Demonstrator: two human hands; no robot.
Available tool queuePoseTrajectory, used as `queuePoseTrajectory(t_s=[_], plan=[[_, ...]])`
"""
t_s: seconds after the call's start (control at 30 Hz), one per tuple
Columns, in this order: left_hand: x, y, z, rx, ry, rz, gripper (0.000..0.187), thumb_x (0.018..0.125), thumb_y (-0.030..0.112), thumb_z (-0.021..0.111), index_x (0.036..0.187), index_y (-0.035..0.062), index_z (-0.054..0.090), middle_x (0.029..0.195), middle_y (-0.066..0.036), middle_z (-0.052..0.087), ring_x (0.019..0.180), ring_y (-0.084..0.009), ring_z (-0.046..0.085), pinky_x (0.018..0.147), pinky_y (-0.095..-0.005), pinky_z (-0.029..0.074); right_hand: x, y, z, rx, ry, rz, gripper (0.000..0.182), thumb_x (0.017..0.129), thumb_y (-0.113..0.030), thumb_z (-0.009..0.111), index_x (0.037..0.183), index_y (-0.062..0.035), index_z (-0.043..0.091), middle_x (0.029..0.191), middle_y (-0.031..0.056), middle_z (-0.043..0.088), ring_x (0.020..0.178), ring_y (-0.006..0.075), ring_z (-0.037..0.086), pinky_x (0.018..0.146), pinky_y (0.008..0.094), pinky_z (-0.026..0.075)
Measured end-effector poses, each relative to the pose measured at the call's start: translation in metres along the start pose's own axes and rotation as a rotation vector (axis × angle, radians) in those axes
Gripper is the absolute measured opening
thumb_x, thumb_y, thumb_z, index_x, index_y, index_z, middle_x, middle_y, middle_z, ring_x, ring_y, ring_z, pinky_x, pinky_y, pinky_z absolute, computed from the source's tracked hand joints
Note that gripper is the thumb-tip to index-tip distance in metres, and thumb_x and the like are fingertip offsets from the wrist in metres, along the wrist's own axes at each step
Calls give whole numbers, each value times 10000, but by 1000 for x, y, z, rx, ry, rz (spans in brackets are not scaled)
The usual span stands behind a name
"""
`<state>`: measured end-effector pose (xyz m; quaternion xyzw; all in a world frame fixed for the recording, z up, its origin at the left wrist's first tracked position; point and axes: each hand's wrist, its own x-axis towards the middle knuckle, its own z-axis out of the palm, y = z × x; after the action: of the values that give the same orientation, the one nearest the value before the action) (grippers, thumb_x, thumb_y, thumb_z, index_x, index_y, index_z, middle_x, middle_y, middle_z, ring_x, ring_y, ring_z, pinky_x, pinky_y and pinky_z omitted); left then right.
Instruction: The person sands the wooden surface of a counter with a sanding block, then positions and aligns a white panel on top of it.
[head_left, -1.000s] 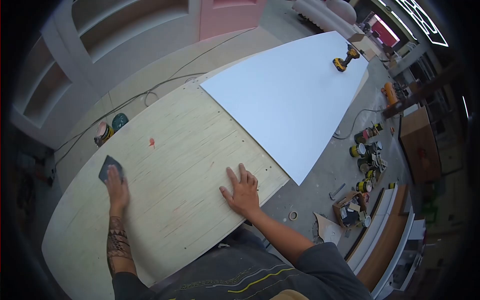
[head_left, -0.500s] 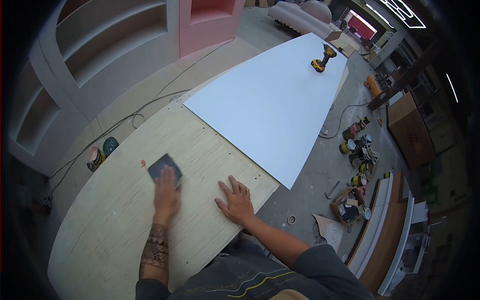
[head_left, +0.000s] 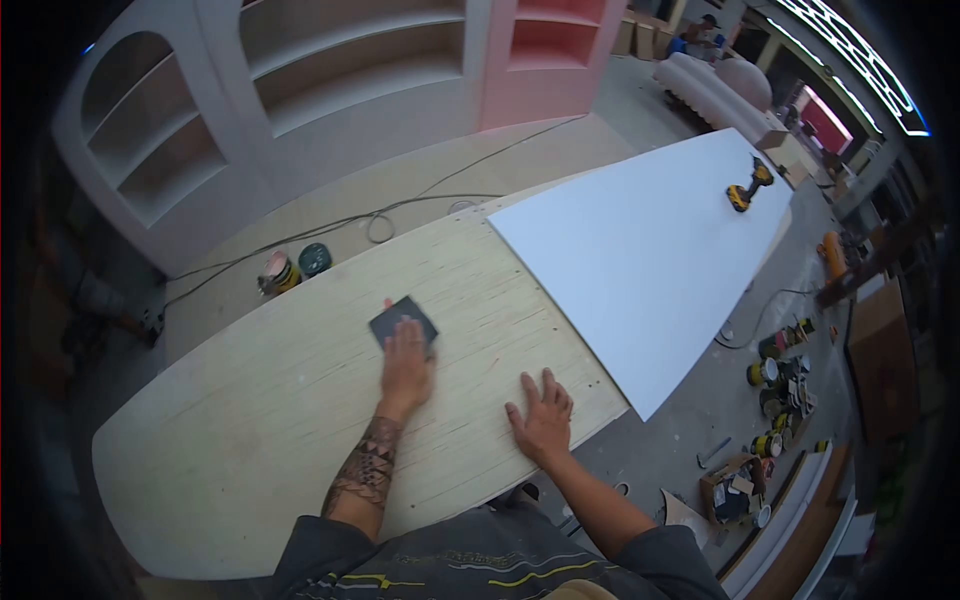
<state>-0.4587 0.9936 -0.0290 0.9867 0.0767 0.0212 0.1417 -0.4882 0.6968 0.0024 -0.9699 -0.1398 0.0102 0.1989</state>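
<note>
My left hand (head_left: 407, 370) presses a dark square pad (head_left: 383, 325) against the pale wooden board (head_left: 250, 400), its fingers together over the pad. A small red mark (head_left: 388, 302) shows at the pad's far edge. My right hand (head_left: 544, 418) rests on the same board near its close edge, fingers spread and nothing held. A white panel (head_left: 640, 270) with a slanted near edge covers the board's right part. On its far end stands a yellow-and-black cordless drill (head_left: 750, 184).
Two paint cans (head_left: 315, 260) stand on the floor beyond the board, near loose cables (head_left: 380, 225). Arched shelving (head_left: 370, 110) lines the back. More cans (head_left: 762, 373), a hammer (head_left: 714, 453) and an open box (head_left: 732, 490) lie at right. A person (head_left: 703, 40) is far off.
The camera view has turned, so the board and panel appear lower and farther right. My left hand and the pad have shifted closer to the red mark. My right hand stays on the board.
</note>
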Motion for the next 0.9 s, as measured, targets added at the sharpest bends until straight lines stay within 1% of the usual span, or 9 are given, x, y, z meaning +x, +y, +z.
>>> queuePoseTrajectory(t_s=[0.03, 0.1, 0.27, 0.37, 0.47, 0.53, 0.63, 0.67, 0.9], plan=[[-12, 13, -5, -6, 2, 45, 740, 1117, 393, 528, 1674, -34, 293, 1749, -269, 296, 1636, -395, 282, 1341, -521, 225, 0, 1, -1, 1, 2, -10, 696, 1025, -460, 653, 1610, -122, 488, 1680, 267, 341, 1480, 467, 362, 1253, 590, 255], [-37, -24, -27, -62, -33, 68, 684, 1137, 393, 485, 1671, -7, 334, 1745, -230, 336, 1625, -361, 319, 1338, -487, 250, -1, 2, -2, -14, -3, -35, 676, 1021, -418, 662, 1609, -131, 490, 1691, 258, 330, 1483, 471, 352, 1249, 598, 265], [-146, -168, -97, 61, 18, -475, 636, 1150, 356, 465, 1659, -11, 367, 1751, -217, 334, 1634, -348, 304, 1335, -483, 263, 3, -1, 9, -63, -20, -54, 692, 1031, -416, 634, 1628, -113, 459, 1708, 268, 293, 1499, 478, 313, 1260, 598, 241], [-166, -156, -93, 118, -93, -488, 703, 1142, 376, 486, 1660, -66, 314, 1763, -260, 275, 1653, -364, 249, 1339, -501, 246, 2, -1, 10, -75, -17, -51, 725, 1027, -429, 629, 1640, -92, 434, 1710, 274, 278, 1501, 493, 295, 1265, 598, 224], [-124, -163, -67, 103, 30, -449, 794, 1133, 409, 499, 1627, -166, 264, 1744, -342, 230, 1648, -464, 194, 1346, -525, 208, 3, -2, 8, -117, -28, -31, 717, 1039, -426, 598, 1650, -96, 417, 1723, 267, 247, 1498, 507, 288, 1260, 613, 216], [-78, -191, -56, 83, 134, -518, 777, 1134, 419, 486, 1648, -122, 269, 1749, -310, 251, 1633, -499, 207, 1340, -544, 211, 4, -1, 7, -120, -29, -39, 715, 1041, -425, 595, 1651, -97, 416, 1722, 266, 250, 1499, 507, 285, 1260, 614, 215], [-52, -174, -84, 164, 68, -551, 739, 1139, 418, 471, 1671, -61, 284, 1759, -267, 268, 1624, -503, 231, 1334, -559, 218, 0, -2, 8, -102, -26, -46, 708, 1046, -423, 589, 1651, -99, 414, 1719, 266, 254, 1501, 506, 281, 1260, 614, 213], [-60, -172, -78, 149, 129, -518, 693, 1142, 396, 471, 1679, -12, 312, 1761, -231, 293, 1614, -507, 255, 1329, -565, 229, 2, -1, 7, -94, -20, -44, 704, 1049, -422, 586, 1650, -100, 413, 1719, 266, 255, 1501, 506, 280, 1260, 614, 213], [-136, -129, -52, 73, 69, -458, 624, 1150, 369, 462, 1662, 21, 382, 1752, -193, 343, 1611, -479, 288, 1321, -565, 248, 1, -2, 6, -98, -16, -41, 696, 1054, -422, 580, 1649, -101, 414, 1721, 266, 252, 1502, 500, 281, 1259, 616, 214]])
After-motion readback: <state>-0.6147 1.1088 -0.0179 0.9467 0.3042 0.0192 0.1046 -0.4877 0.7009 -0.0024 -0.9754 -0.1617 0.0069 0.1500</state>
